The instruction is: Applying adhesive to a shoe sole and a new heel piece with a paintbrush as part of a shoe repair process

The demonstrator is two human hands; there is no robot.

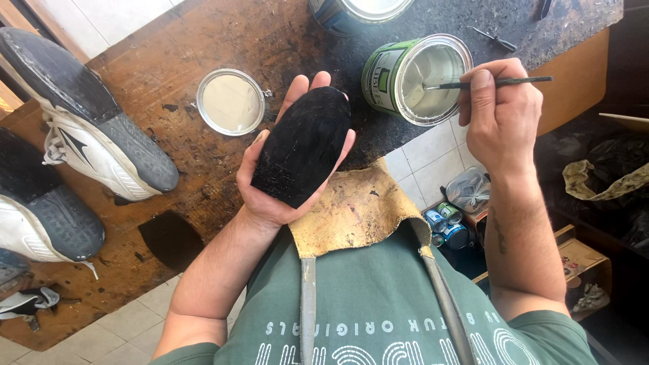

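The black sole piece [303, 145] lies flat in the left hand [284, 172], cupped palm-up over the edge of the wooden workbench [169, 61], fingers curled around its rim, just above a worn leather apron [351, 209]. The right hand [500, 115] pinches a thin brush [487, 83], whose tip dips into an open green glue can [416, 78]. A loose lid [230, 102] lies left of the sole; white sneakers [81, 128] rest farther left.

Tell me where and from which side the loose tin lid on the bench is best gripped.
Take the round lid by its raised rim, pinching from above on its near edge. It lies flat with bare bench around it; the left hand holding the black sole piece is closest.
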